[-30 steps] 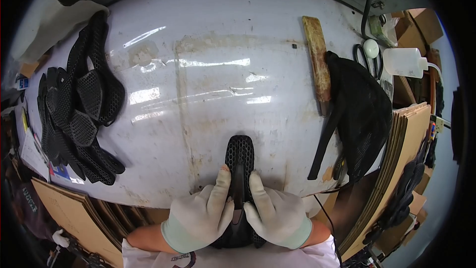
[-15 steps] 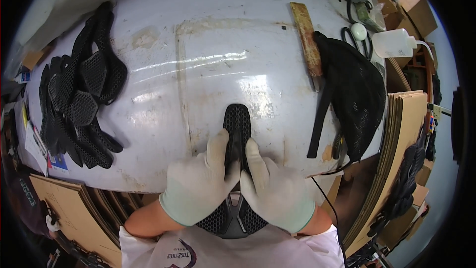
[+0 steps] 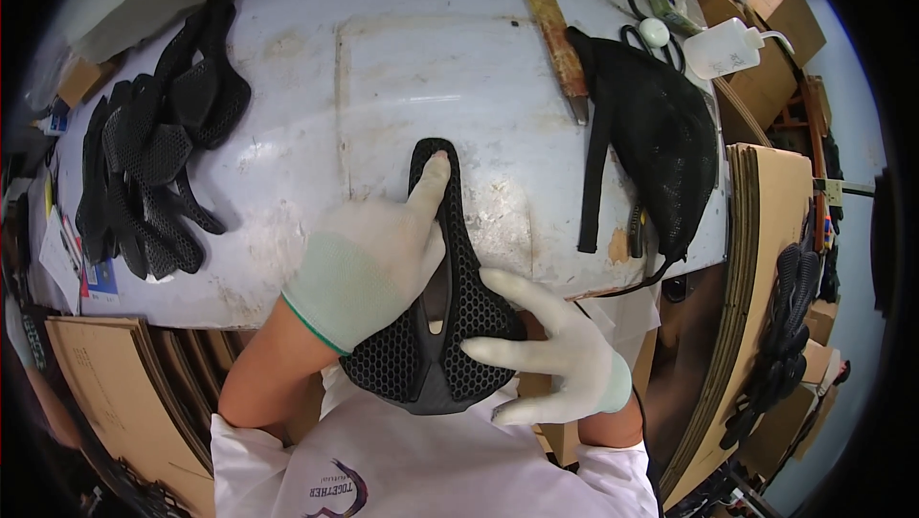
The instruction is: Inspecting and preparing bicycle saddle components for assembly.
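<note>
Saddle (image 3: 474, 326), one, touched by two gloved hands (image 3: 383, 245) (image 3: 571, 355).

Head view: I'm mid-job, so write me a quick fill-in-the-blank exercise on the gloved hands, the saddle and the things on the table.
1. The left hand has one of its fingers on the ____ end of the black saddle, not the wide one.
2. The right hand wears a pale ____.
3. The honeycomb pieces lie on the table's ____ side.
4. The mesh item is ____ in colour.

Missing words: narrow; glove; left; black.
</note>
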Motion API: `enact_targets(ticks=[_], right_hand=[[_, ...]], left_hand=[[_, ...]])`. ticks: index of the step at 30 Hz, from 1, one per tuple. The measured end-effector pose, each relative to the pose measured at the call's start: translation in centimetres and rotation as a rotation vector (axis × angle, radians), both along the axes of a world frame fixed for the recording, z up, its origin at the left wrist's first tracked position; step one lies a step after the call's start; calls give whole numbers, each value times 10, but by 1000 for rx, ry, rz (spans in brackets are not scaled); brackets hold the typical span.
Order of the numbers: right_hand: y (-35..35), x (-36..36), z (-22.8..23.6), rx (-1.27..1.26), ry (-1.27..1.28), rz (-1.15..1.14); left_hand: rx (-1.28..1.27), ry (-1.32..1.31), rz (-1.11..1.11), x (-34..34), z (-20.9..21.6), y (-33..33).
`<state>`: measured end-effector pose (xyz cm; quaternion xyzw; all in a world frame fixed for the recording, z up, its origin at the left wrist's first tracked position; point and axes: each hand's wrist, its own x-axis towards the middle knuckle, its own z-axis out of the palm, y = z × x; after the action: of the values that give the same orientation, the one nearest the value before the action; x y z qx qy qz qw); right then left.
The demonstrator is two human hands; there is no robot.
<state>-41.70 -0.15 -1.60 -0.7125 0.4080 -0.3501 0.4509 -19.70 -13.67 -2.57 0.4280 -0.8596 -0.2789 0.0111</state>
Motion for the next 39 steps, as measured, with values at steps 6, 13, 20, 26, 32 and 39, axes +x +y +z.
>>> enact_targets(ticks=[6, 13, 20, 26, 32, 39], right_hand=[[10, -5, -13, -120, 175, 26], [9, 0, -9, -102, 147, 19], [2, 5, 5, -81, 220, 24], [0, -1, 3, -125, 268, 102], [16, 0, -18, -74, 110, 107], [33, 29, -41, -171, 188, -96]], left_hand=[[-17, 83, 52, 1, -2, 0], [-1, 91, 79, 0, -6, 2], [-36, 119, 92, 1, -10, 3], [-19, 57, 122, -3, -4, 3], [-17, 41, 123, -3, -5, 4], [-22, -11, 94, -6, -3, 5]])
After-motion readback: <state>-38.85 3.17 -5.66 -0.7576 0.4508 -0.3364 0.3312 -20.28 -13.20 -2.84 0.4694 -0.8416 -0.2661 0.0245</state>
